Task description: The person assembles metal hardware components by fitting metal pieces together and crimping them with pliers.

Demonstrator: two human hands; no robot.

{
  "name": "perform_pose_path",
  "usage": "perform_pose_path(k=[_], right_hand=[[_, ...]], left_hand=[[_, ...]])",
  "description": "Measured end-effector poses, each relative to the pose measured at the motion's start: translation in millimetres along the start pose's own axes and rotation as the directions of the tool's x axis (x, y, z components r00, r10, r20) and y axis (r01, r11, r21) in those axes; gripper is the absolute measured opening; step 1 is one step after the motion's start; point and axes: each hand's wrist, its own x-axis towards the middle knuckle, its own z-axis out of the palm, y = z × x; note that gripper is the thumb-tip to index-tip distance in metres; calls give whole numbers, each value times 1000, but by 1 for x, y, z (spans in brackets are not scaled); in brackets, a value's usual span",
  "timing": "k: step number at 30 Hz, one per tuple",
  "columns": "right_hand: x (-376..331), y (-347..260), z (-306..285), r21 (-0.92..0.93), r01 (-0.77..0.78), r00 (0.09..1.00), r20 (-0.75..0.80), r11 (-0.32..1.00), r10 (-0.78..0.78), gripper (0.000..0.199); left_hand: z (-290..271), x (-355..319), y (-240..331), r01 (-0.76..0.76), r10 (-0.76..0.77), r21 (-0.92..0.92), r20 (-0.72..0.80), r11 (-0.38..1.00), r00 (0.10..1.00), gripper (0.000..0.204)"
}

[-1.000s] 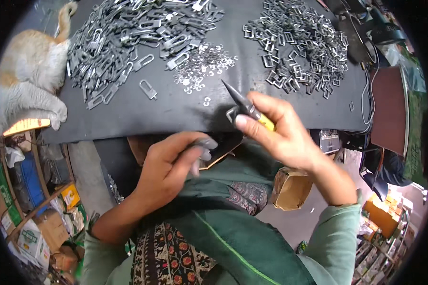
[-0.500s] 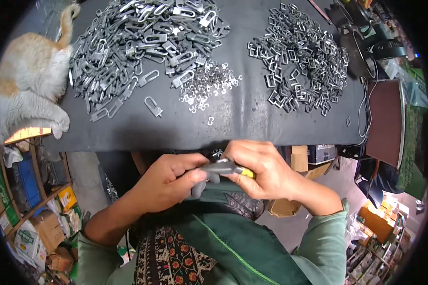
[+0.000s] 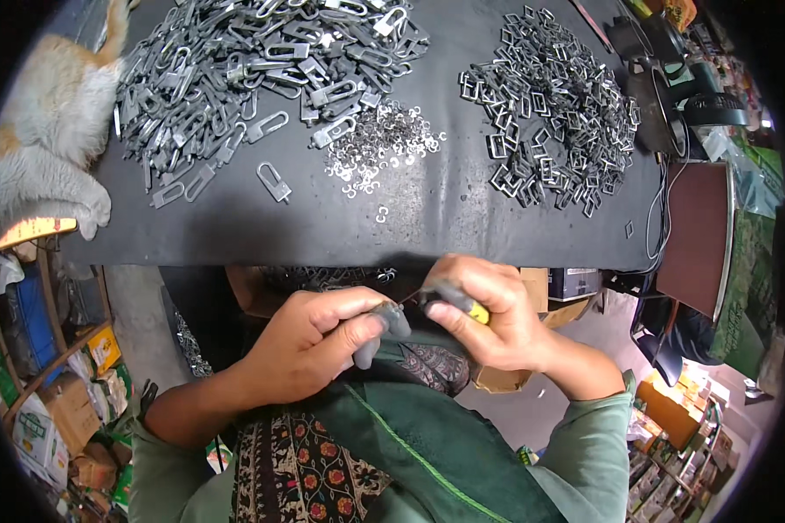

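My left hand (image 3: 316, 342) is closed, pinching a dark grey metal piece (image 3: 395, 319) between thumb and fingers. The piece's lower end pokes out under my thumb, and most of it is hidden by the fingers. My right hand (image 3: 490, 315) grips pliers (image 3: 477, 312) with black and yellow handles; their jaws are blurred. A small gap lies between the pliers and the grey piece. Both hands are just off the table's near edge, above my lap. Farther back lie a pile of grey looped metal pieces (image 3: 262, 78), small silvery C-shaped rings (image 3: 384, 144) and rectangular metal frames (image 3: 563, 113).
The dark table (image 3: 323, 231) spans the view ahead. A cat (image 3: 57, 131) lies at its left side. One looped piece (image 3: 274, 182) and one C-ring (image 3: 382, 214) lie apart, near the front. Cables (image 3: 665, 209) hang at the right edge. Shelves with boxes (image 3: 78, 414) stand at lower left.
My right hand has drawn the pliers away to the right, off the grey piece. My left hand still holds the piece, now tilted differently.
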Motion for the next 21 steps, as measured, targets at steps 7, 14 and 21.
perform_pose_path(k=[7,14,21], right_hand=[[6,2,7,-76,122,989,88,990,-115,12],[-8,-1,35,281,-295,954,27,913,300,16],[30,-19,-36,-807,156,986,97,570,-134,32]], left_hand=[[-7,-1,-6,-54,53,22,43,998,998,14],[2,2,-28,-378,603,759,-25,530,797,20],[-22,-13,-31,174,-172,-210,31,962,985,38]])
